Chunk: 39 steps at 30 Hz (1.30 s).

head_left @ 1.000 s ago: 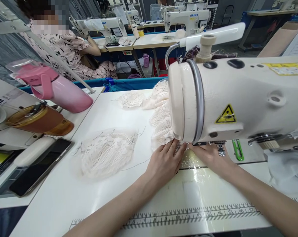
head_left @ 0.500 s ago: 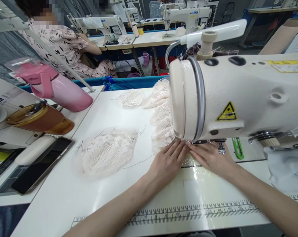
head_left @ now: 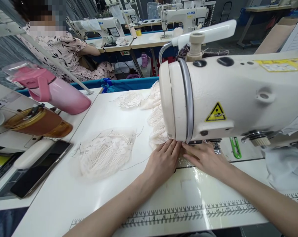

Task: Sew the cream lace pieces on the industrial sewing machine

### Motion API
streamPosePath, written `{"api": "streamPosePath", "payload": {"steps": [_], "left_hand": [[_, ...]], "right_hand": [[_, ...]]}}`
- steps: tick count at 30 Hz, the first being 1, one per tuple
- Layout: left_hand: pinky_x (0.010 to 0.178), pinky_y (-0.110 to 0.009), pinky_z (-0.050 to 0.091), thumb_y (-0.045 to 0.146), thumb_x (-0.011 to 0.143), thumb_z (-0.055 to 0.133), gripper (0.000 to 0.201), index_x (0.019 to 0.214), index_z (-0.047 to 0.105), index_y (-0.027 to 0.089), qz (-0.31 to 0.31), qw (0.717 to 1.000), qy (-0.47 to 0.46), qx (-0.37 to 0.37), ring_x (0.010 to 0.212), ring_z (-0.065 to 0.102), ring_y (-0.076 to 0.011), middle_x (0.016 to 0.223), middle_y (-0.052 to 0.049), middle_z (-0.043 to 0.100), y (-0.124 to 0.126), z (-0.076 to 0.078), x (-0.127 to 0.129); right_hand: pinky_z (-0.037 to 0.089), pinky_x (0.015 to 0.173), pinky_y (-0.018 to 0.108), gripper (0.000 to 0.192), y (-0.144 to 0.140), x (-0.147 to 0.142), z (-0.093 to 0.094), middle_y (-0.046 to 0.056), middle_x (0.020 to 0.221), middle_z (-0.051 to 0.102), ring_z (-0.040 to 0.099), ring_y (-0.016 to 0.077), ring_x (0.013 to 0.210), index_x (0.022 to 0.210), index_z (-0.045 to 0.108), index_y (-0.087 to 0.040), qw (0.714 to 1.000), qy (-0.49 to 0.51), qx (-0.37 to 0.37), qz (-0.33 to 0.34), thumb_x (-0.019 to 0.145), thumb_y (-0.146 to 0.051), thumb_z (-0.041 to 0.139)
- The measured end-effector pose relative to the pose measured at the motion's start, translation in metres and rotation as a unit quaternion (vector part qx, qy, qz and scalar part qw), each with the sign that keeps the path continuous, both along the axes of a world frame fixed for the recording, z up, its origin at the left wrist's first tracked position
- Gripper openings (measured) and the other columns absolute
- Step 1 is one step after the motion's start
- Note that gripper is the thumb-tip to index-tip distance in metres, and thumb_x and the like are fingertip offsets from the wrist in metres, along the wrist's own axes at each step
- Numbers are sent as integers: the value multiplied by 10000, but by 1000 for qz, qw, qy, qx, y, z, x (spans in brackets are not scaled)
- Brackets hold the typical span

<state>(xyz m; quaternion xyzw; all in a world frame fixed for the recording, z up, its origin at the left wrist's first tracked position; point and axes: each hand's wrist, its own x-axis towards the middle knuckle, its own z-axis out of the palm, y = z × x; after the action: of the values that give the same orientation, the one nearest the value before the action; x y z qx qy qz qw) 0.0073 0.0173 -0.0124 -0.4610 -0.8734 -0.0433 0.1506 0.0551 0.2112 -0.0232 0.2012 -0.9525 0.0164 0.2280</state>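
Observation:
My left hand (head_left: 163,161) lies flat on a piece of white lace (head_left: 159,131) just under the head of a cream sewing machine (head_left: 228,98). My right hand (head_left: 204,158) presses down beside it, fingertips meeting the left hand's at the needle area, which the machine head hides. The lace runs back from my fingers along the machine's left side. A separate round stack of lace pieces (head_left: 105,153) rests on the white table (head_left: 114,200) to the left of my hands.
A pink bottle (head_left: 52,92), an amber bottle (head_left: 35,123) and a phone (head_left: 37,171) lie at the left. Green snips (head_left: 234,148) sit right of the needle. A printed ruler (head_left: 188,212) edges the table front. Another person sits at a machine behind.
Both hands have stayed pressed together on the lace under the machine head, edging slightly left in view as my head shifted. Nothing was let go.

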Motion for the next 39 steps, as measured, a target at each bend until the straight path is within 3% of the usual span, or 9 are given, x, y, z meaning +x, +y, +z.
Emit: {"api": "streamPosePath", "payload": {"steps": [6, 11, 16, 21, 27, 31, 34, 37, 39], "left_hand": [[858, -375, 529, 174, 939, 409, 310, 1182, 586, 96, 3, 1000, -12, 0, 1136, 596, -269, 1218, -147, 629, 0, 4, -1], [863, -367, 507, 193, 937, 405, 300, 1159, 592, 115, 9, 1000, -20, 1, 1117, 595, -261, 1191, -121, 641, 0, 6, -3], [858, -375, 483, 199, 928, 408, 322, 1193, 576, 125, 18, 999, -35, 3, 1039, 616, -250, 1114, -110, 664, 1, 7, -3], [908, -394, 440, 211, 932, 401, 347, 1232, 557, 134, 27, 999, -36, 2, 1050, 591, -251, 1134, -104, 653, 1, 8, -4], [940, -463, 413, 269, 947, 420, 336, 1235, 558, 165, 64, 998, -25, 3, 1192, 502, -297, 1272, -94, 597, 3, 10, 3], [979, -395, 429, 269, 977, 415, 310, 1241, 540, 165, 54, 998, -9, 14, 1201, 512, -219, 1283, -72, 595, -15, 18, 6], [943, -367, 466, 228, 973, 414, 263, 1174, 570, 164, 151, 988, -24, 39, 1121, 565, -195, 1201, -71, 638, -50, 26, 8], [886, -423, 478, 261, 918, 491, 233, 1102, 604, 173, 343, 925, -90, 140, 1106, 559, -271, 1174, -104, 636, -90, 29, 8], [893, -425, 464, 297, 882, 535, 194, 1010, 631, 187, 391, 885, -130, 218, 1096, 554, -281, 1133, -93, 647, -111, 28, 6]], "right_hand": [[464, 779, 399, 347, -3, 0, 0, 46, 883, 704, 650, 240, 839, 1190, 629, -269, 999, 35, 11, -34, 949, -440, 447], [447, 763, 401, 325, -4, -2, 0, 47, 991, 710, 648, 222, 754, 1125, 669, -270, 998, 55, 0, -41, 930, -447, 479], [453, 756, 340, 275, 7, -3, -1, 34, 1000, 709, 625, 187, 820, 1105, 678, -295, 998, 7, -65, -13, 941, -338, 462], [462, 688, 307, 281, 11, -6, -1, 47, 911, 714, 627, 195, 819, 1065, 694, -276, 992, -13, -118, -39, 932, -364, 462], [455, 793, 357, 253, 13, -7, 3, 47, 955, 719, 633, 204, 830, 1031, 684, -276, 992, -5, -127, 12, 933, -288, 452], [455, 797, 365, 241, 18, -9, -9, 37, 922, 728, 635, 199, 786, 990, 675, -264, 987, 22, -151, 42, 934, -293, 443], [470, 726, 340, 223, 21, -10, -18, 28, 884, 731, 641, 182, 727, 1027, 654, -254, 985, 39, -155, 64, 931, -294, 457], [473, 698, 331, 244, 21, -9, -18, 19, 878, 736, 652, 174, 732, 1061, 641, -247, 983, 61, -149, 88, 939, -238, 430], [474, 722, 346, 260, 21, -7, -13, 19, 905, 738, 658, 177, 745, 1071, 640, -243, 983, 77, -134, 94, 931, -195, 426]]}}
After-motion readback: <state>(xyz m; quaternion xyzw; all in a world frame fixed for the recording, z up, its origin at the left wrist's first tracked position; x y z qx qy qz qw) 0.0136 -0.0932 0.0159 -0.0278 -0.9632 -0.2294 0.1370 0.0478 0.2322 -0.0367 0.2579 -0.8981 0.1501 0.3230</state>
